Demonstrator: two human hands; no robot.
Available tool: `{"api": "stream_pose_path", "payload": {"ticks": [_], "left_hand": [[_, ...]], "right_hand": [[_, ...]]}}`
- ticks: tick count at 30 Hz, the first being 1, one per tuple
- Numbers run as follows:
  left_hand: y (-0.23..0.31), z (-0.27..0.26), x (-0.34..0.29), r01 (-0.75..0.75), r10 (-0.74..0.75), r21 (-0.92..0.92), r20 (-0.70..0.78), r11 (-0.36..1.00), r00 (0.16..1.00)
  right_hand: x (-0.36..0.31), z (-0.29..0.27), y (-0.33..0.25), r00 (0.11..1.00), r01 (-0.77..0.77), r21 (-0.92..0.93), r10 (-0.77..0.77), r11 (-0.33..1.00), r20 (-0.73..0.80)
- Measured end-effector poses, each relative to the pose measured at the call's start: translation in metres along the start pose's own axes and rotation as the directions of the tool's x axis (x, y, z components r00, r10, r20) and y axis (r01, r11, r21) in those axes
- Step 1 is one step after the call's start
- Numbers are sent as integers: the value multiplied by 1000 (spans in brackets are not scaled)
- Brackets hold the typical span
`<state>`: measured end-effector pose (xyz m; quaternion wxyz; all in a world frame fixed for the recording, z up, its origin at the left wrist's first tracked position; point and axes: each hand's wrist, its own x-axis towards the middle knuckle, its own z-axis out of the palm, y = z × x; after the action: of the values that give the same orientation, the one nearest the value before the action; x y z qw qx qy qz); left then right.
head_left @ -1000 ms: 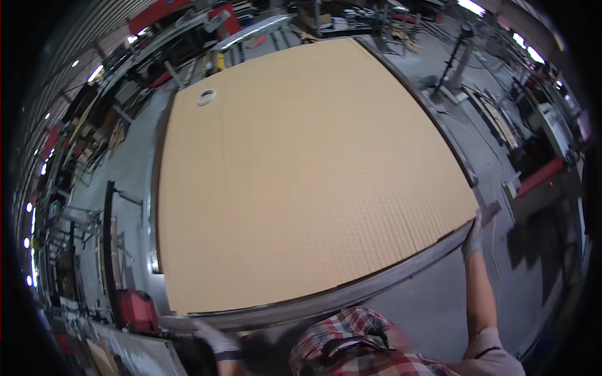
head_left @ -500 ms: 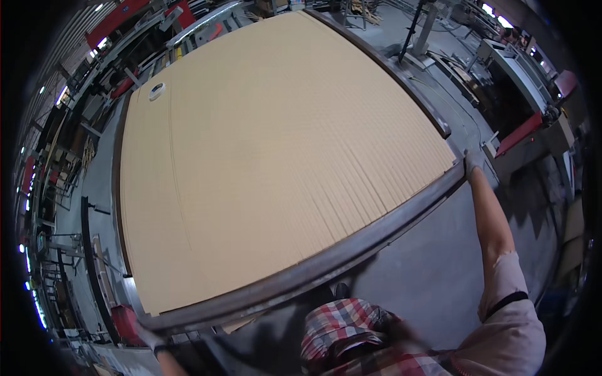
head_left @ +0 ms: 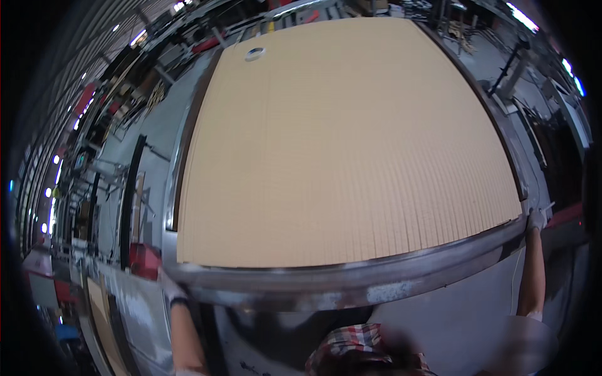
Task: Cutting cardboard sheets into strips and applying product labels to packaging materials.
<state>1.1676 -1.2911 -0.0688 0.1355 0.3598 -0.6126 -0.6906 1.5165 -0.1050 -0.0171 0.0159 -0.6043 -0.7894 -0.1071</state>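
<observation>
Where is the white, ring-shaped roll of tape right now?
In the head view, the white, ring-shaped roll of tape lies on top of the large tan corrugated cardboard sheet, near its far left corner.

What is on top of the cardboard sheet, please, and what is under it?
A tape roll lies near the far left corner. Dark rails show along its side edges; the sheet covers whatever is beneath.

We are seeing our left hand (head_left: 172, 289) blurred, while the lower edge is cropping our checked garment (head_left: 352, 339).
</observation>
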Motion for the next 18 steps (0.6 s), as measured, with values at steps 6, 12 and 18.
{"api": "stream_pose_path", "payload": {"ticks": [6, 12, 18], "left_hand": [[28, 37, -41, -160, 170, -234, 24, 959, 985], [23, -79, 66, -417, 399, -106, -153, 903, 904], [-4, 9, 73, -339, 313, 314, 132, 887, 941]], "right_hand": [[-6, 75, -6, 966, 166, 762, -258, 626, 1], [14, 100, -116, 985, 13, 680, -127, 734, 118], [62, 82, -34, 996, 55, 247, -70, 968, 55]]}}
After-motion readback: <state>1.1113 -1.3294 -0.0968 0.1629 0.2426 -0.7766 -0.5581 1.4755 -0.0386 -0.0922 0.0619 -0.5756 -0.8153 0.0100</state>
